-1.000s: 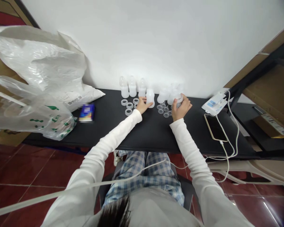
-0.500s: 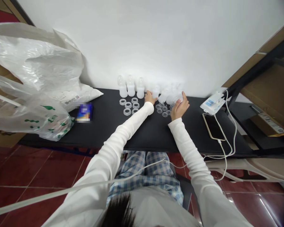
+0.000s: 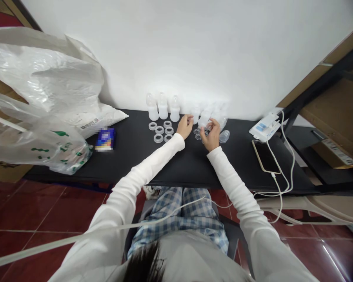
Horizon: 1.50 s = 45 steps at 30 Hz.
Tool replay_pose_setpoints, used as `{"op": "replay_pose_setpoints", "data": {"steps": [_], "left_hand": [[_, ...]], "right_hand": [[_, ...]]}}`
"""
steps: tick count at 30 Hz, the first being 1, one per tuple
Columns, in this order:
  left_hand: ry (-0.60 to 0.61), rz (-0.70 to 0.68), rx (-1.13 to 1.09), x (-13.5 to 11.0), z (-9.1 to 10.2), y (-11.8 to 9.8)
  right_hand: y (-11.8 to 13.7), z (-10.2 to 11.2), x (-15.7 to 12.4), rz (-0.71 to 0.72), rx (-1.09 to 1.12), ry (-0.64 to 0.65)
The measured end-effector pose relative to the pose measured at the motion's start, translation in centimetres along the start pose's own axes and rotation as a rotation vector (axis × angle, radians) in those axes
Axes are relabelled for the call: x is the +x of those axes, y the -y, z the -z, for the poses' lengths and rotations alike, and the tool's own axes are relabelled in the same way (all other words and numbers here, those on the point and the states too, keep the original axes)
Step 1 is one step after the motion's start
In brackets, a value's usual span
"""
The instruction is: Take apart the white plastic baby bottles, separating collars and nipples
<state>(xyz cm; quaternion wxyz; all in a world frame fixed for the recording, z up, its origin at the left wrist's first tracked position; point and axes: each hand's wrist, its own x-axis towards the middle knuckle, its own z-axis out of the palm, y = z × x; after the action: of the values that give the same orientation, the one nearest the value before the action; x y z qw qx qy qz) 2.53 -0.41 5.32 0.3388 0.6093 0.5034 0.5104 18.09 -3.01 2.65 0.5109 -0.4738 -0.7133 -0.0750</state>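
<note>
My left hand rests on the table with loosely bent fingers, close beside a white bottle; nothing shows in it. Over some small clear discs hovers my right hand, thumb and fingers apart, covering part of them. A clear domed cap lies just right of that hand. Behind are more whitish bottles and clear caps, hard to separate against the wall. To the left stand three white baby bottles with clear domed tops. Several translucent rings lie in front of these.
Large plastic bags and a blue box occupy the table's left side. A phone with a white cable and a white-blue packet lie at right, near a black shelf frame. Another cable crosses my lap.
My right hand has moved left from the clear domed cap, which now lies uncovered on the table, to the small discs. My left hand has drawn back slightly from the white bottle.
</note>
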Motion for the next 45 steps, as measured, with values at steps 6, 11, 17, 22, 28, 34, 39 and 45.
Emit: {"op": "replay_pose_setpoints", "data": {"steps": [6,11,17,22,28,34,39,45], "left_hand": [[0.22,0.042,-0.242,-4.5,3.2,0.0],[0.243,-0.057,-0.2,-5.0,3.6,0.9],[0.083,-0.122,-0.106,-5.2,3.0,1.6],[-0.001,-0.046,-0.078,-5.2,2.9,1.3],[0.046,0.18,-0.103,-5.1,3.1,0.7],[0.142,-0.031,0.024,-5.1,3.7,2.1],[0.21,-0.264,0.305,-4.7,3.4,3.9],[0.322,-0.368,0.425,-4.6,3.3,4.4]], "right_hand": [[1.7,-1.3,-0.8,-0.042,0.334,0.265],[3.0,-1.0,-0.7,-0.085,0.401,0.334],[3.1,-0.9,-0.6,-0.175,0.597,0.452],[3.1,-1.2,-1.1,-0.161,0.625,0.488],[2.6,-1.3,-1.1,0.137,0.425,0.507],[1.0,2.5,-0.1,0.299,0.133,0.336],[-1.0,7.1,-1.4,0.229,-0.161,0.376],[-2.6,9.1,-3.4,0.136,-0.52,0.576]]}}
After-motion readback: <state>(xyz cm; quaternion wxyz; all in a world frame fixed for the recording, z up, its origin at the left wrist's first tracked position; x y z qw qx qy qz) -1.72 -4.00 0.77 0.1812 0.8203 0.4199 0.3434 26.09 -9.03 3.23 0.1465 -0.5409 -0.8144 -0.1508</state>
